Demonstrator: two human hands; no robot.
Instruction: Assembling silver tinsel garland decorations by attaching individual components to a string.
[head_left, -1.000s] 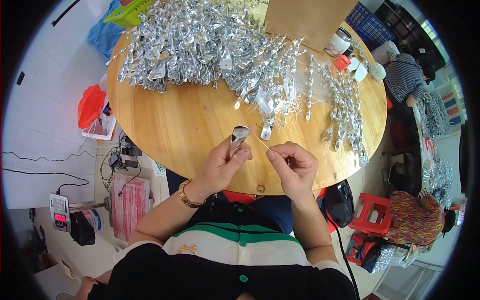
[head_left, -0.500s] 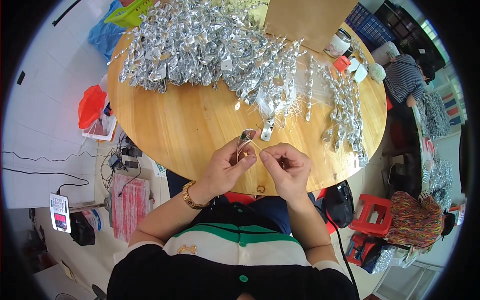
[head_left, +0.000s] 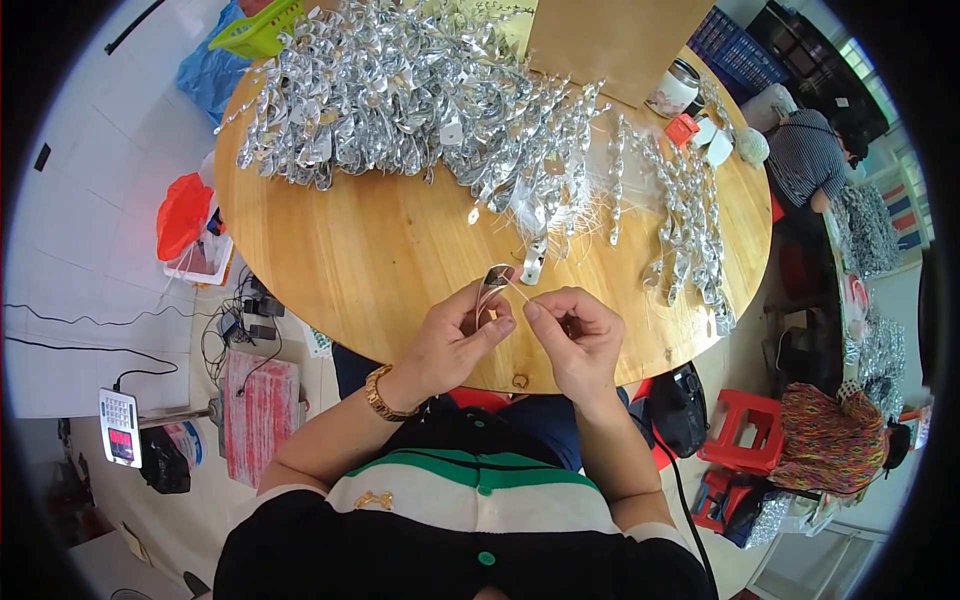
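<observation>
Change: both hands have drawn together since a second ago, and the small silver foil piece (head_left: 492, 283) has dropped from a raised, upright hold to sit low between the fingertips.
Meaning: judging by that, the fiddly joining work on the piece looks to be under way now, not the pick-up.
Left hand (head_left: 455, 340): grip pinched narrow on the silver foil piece, thumb and forefinger closed at its lower end; a gold bracelet (head_left: 381, 394) sits on the wrist.
Right hand (head_left: 575, 335): grip closed tight, fingertips pinching a thin white thread (head_left: 517, 291) that runs up to the foil piece; whether anything else is in that hand I cannot tell.
Where the piece is: just above the near edge of the round wooden bench (head_left: 380, 260), between the two hands, lifted off the wood.
Nearest stock: a loose foil piece (head_left: 533, 262) lies on the bench just beyond the hands, at the tail of the strung foil strands (head_left: 560, 170).
Far side: a big heap of silver foil pieces (head_left: 380, 90) covers the back of the bench, with more strands (head_left: 690, 220) to the right.
Nearby: another person (head_left: 815, 160) sits past the bench's far right edge, apart from this work.
Floor: a red stool (head_left: 742, 442) at the right, a red plastic bag (head_left: 182, 215) at the left.
</observation>
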